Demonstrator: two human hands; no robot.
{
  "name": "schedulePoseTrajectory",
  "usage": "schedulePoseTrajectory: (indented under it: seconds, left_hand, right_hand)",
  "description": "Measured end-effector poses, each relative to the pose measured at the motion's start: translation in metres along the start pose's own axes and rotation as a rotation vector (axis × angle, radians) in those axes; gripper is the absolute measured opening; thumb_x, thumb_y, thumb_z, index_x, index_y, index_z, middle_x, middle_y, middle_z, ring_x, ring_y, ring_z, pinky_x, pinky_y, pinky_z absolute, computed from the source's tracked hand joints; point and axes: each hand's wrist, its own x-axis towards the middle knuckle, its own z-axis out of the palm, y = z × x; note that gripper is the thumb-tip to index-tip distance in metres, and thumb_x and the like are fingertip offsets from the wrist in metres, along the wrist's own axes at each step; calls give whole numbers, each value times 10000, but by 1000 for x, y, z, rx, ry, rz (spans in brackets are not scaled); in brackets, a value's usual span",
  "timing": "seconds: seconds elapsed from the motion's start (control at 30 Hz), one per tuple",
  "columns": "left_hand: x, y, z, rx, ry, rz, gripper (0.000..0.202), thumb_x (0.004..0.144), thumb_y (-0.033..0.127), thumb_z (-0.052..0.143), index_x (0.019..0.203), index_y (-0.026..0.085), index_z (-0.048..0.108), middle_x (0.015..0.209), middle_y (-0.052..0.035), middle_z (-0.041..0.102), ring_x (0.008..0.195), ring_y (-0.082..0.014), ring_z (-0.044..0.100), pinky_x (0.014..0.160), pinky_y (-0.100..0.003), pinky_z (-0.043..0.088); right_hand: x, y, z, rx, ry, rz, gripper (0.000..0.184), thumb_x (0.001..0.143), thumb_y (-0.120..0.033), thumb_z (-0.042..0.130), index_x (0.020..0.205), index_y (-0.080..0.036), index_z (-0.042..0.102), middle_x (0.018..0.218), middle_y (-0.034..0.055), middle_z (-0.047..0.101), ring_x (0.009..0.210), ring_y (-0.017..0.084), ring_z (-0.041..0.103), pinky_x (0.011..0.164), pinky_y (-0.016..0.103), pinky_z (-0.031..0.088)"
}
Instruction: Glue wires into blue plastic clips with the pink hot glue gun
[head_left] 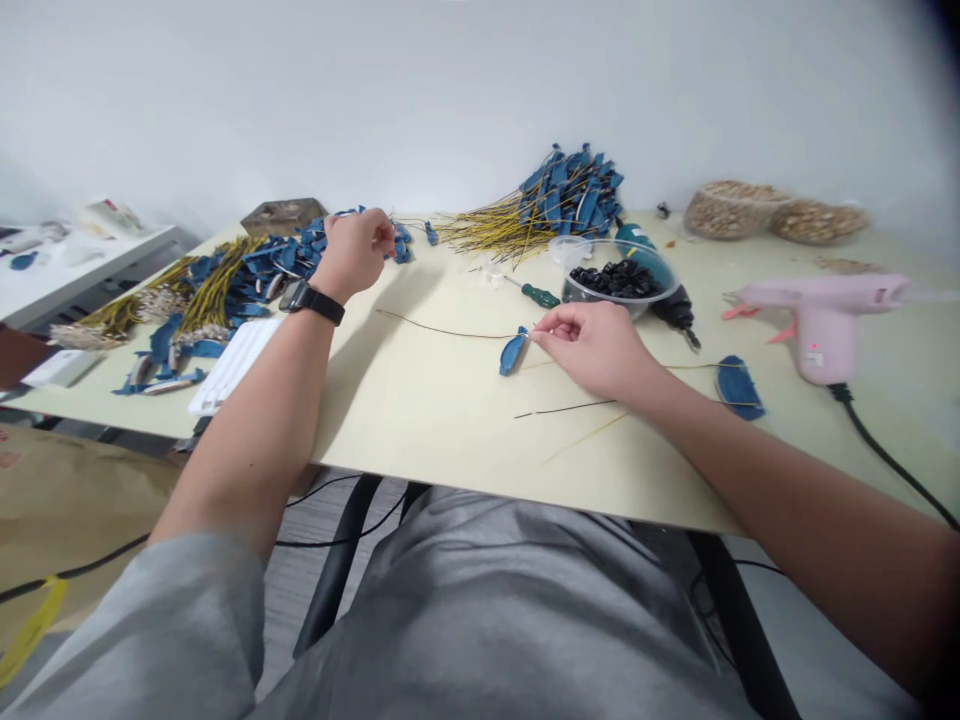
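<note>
My right hand (596, 345) is closed in a pinch at the end of a small blue fabric-like piece (513, 352), from which a thin dark wire (442, 330) runs to the left. Farther back, my left hand (356, 250) is raised above the table with its fingers curled together; what they hold, if anything, is hidden. Behind it lie several blue pieces (403, 243). Under and beside my right forearm are loose wire stems (562, 408) and another blue piece (739, 388).
Bundled blue pieces on yellow stems (574, 190) lie at the back, more (217, 285) at left. A plastic bowl of black bits (622, 275), a green-handled screwdriver (540, 295), a power tool (675, 310) and a pink glue gun (825, 310) with its cord stand right.
</note>
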Motion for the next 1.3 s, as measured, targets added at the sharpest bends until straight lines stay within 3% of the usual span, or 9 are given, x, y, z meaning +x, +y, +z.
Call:
schedulePoseTrajectory:
  seconds: [0.2,0.27,0.37,0.47,0.53,0.67,0.8,0.93,1.3]
  left_hand:
    - [-12,48,-14,18,381,107,204,1122,347,494,1131,249,673,1003,51,771,993,-150,485,1147,-425,243]
    - [-16,61,-17,58,457,130,219,1143,229,460,1175,252,674,1098,38,793,988,-156,493,1170,-436,237]
    - [-22,77,-19,104,566,199,298,1189,203,396,1140,256,685,1074,8,786,976,-172,512,1163,-441,269]
    - [-31,93,-23,76,646,341,237,1121,142,476,1002,255,646,918,-18,700,903,-193,491,983,-391,364]
    - [-39,107,-27,48,534,441,223,1081,116,496,1043,259,663,933,-19,683,883,-181,508,874,-350,395]
    - [-56,136,-35,-33,224,462,241,1018,148,510,1037,255,725,888,-17,728,774,-170,582,773,-348,432]
    - [-60,151,-35,-136,-74,475,181,959,189,588,989,216,765,829,-20,772,736,-161,645,762,-325,463]
    - [-58,153,-33,-170,-318,462,166,935,200,607,990,199,764,769,-7,770,665,-141,647,702,-283,450]
    - [-57,155,-29,-205,-515,412,183,926,258,622,1002,194,775,693,20,738,563,-112,610,633,-249,415]
  right_hand:
    - [-1,0,2,59,31,-12,135,957,-245,777,882,-161,852,630,-27,578,630,149,471,684,349,357]
    - [-1,-1,0,62,40,-11,132,954,-242,780,875,-162,848,637,-23,592,638,152,485,684,347,357]
    - [-3,-3,-2,82,54,-15,127,951,-236,771,874,-162,841,641,-25,592,642,153,487,675,343,350]
    - [-3,-6,-3,117,87,-12,105,942,-220,772,865,-163,817,638,-32,573,637,149,470,662,338,340]
    - [-3,-9,-3,154,119,-6,86,931,-189,769,848,-170,787,637,-35,567,637,148,468,656,335,339]
    - [-3,-12,-5,316,158,-55,117,960,-179,728,843,-182,736,716,-14,622,661,139,487,670,327,357]
    - [-6,-12,-9,487,12,-69,226,1050,-316,689,891,-179,774,668,-36,530,597,124,406,605,329,298]
    - [-8,-12,-11,576,-166,-50,277,1056,-393,716,934,-166,816,678,-19,589,573,113,420,566,319,292]
    - [-10,-18,-15,530,-233,-38,142,954,-292,825,905,-163,792,648,-24,622,568,101,464,556,294,325]
